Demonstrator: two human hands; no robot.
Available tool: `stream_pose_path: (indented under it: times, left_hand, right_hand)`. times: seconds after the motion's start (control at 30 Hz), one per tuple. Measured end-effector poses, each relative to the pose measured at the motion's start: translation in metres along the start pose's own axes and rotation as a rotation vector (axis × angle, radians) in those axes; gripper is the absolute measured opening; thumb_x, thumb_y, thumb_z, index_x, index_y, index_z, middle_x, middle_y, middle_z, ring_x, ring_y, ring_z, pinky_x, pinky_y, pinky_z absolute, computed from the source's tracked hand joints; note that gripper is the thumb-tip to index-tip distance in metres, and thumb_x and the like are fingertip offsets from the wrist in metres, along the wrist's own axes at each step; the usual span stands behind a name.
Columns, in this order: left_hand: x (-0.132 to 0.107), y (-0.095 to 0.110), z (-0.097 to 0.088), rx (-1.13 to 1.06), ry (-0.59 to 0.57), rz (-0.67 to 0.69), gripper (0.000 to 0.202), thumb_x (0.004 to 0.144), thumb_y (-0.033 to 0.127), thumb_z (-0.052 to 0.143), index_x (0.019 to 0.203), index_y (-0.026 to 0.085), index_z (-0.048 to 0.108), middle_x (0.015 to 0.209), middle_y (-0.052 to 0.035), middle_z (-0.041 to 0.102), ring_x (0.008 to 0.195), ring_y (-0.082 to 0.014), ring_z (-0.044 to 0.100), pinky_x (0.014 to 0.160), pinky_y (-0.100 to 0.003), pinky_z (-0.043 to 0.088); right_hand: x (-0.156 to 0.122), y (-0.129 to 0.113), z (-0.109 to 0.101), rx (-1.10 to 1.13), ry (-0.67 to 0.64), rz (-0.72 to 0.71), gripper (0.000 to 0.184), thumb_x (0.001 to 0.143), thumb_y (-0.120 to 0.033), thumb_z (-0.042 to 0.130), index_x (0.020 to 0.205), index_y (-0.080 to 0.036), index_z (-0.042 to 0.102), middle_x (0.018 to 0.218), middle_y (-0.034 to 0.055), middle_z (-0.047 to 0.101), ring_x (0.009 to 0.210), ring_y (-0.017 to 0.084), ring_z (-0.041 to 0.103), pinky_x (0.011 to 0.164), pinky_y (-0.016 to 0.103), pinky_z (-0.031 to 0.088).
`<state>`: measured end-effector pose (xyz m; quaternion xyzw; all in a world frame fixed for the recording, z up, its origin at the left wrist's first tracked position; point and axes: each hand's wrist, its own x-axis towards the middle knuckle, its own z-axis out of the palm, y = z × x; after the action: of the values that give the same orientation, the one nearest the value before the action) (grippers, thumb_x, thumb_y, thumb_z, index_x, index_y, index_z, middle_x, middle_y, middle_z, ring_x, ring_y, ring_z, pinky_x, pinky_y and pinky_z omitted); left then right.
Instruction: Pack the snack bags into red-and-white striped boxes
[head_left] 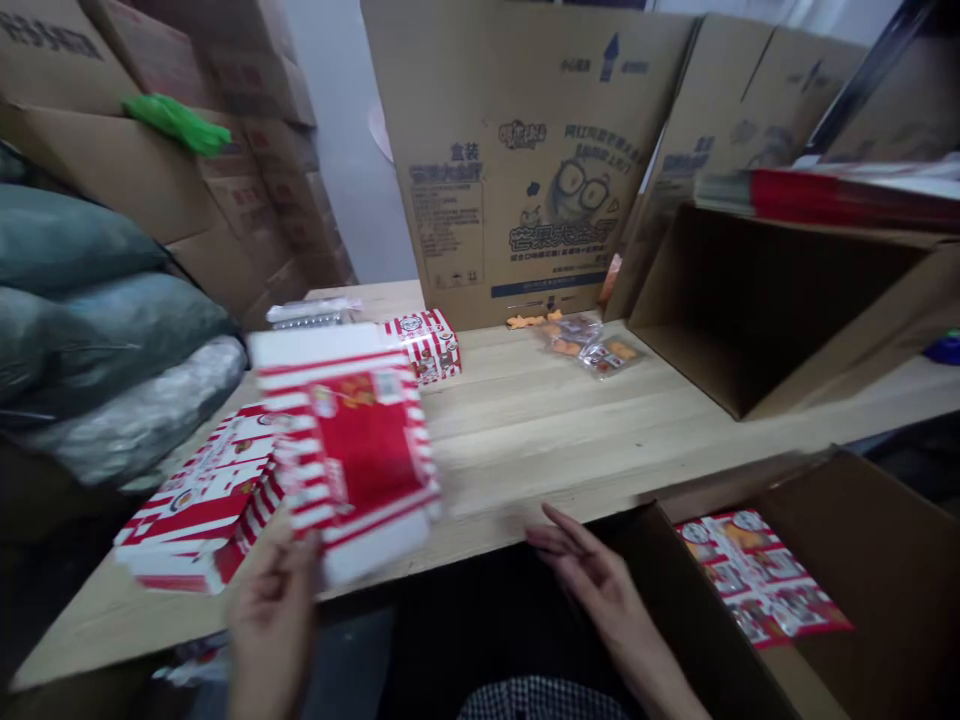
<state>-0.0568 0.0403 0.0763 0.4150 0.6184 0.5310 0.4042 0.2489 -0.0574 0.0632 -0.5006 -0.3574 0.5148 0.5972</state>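
Observation:
My left hand (279, 580) grips a red-and-white striped carton (367, 445) by its lower left corner. The carton looks flat and is blurred by motion, held above the wooden table. Close to the table's front edge, my right hand (589, 572) hangs with its fingers stretched out and nothing in them. Behind my left hand, another striped carton (214, 500) lies on the table. A smaller striped box (426, 345) stands farther back, partly covered by the held carton.
Clear packets (609, 355) lie at the back of the wooden table (517, 430). At right an open cardboard box (787, 310) rests on its side. A lower box (900, 560) holds red printed packs (765, 575). Grey-green sacks (97, 320) and stacked cartons (112, 170) crowd the left.

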Motion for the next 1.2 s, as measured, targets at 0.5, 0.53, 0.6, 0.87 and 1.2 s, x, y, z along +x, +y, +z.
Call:
stream_pose_path:
  times: [0.5, 0.53, 0.6, 0.87, 1.2]
  left_hand:
    - [-0.023, 0.017, 0.073, 0.513, -0.528, 0.839, 0.051, 0.089, 0.03, 0.067, 0.136, 0.025, 0.047, 0.134, -0.0108, 0.057, 0.128, -0.0256, 0.05, 0.11, -0.046, 0.04]
    - [-0.018, 0.017, 0.076, 0.527, -0.558, 0.822, 0.049, 0.088, 0.031, 0.068, 0.132, 0.024, 0.049, 0.13, -0.0109, 0.059, 0.125, -0.026, 0.052, 0.108, -0.046, 0.042]
    - [-0.012, 0.013, 0.08, 0.54, -0.61, 0.734, 0.041, 0.084, 0.034, 0.071, 0.12, 0.022, 0.056, 0.116, -0.01, 0.064, 0.11, -0.0256, 0.058, 0.098, -0.043, 0.047]
    - [0.01, 0.03, 0.075, 0.306, -1.456, 0.002, 0.026, 0.082, 0.038, 0.071, 0.102, 0.021, 0.073, 0.098, -0.0046, 0.076, 0.087, -0.0212, 0.071, 0.084, -0.037, 0.056]
    - [0.003, 0.023, 0.084, 0.141, -1.587, -0.557, 0.04, 0.067, 0.04, 0.085, 0.101, 0.021, 0.075, 0.104, -0.007, 0.077, 0.091, -0.0261, 0.074, 0.083, -0.04, 0.06]
  right_hand:
    - [-0.004, 0.037, -0.013, -0.057, -0.282, 0.3, 0.045, 0.083, -0.045, 0.074, 0.121, -0.022, 0.068, 0.113, 0.0089, 0.075, 0.094, 0.03, 0.073, 0.082, 0.042, 0.06]
    - [-0.004, 0.039, -0.014, -0.078, -0.296, 0.296, 0.044, 0.084, -0.045, 0.073, 0.121, -0.022, 0.068, 0.114, 0.009, 0.075, 0.095, 0.03, 0.073, 0.083, 0.042, 0.06]
    - [-0.003, 0.042, -0.016, -0.108, -0.311, 0.293, 0.045, 0.085, -0.046, 0.072, 0.123, -0.022, 0.068, 0.114, 0.0092, 0.075, 0.098, 0.031, 0.072, 0.086, 0.044, 0.059]
    - [0.006, 0.043, -0.022, -0.208, -0.414, 0.321, 0.049, 0.086, -0.05, 0.068, 0.126, -0.022, 0.067, 0.11, 0.0079, 0.076, 0.095, 0.028, 0.073, 0.086, 0.045, 0.059]
    - [0.011, 0.029, -0.019, -0.476, -0.548, 0.097, 0.068, 0.089, -0.048, 0.064, 0.149, -0.028, 0.041, 0.135, 0.0091, 0.061, 0.12, 0.028, 0.06, 0.104, 0.046, 0.048]
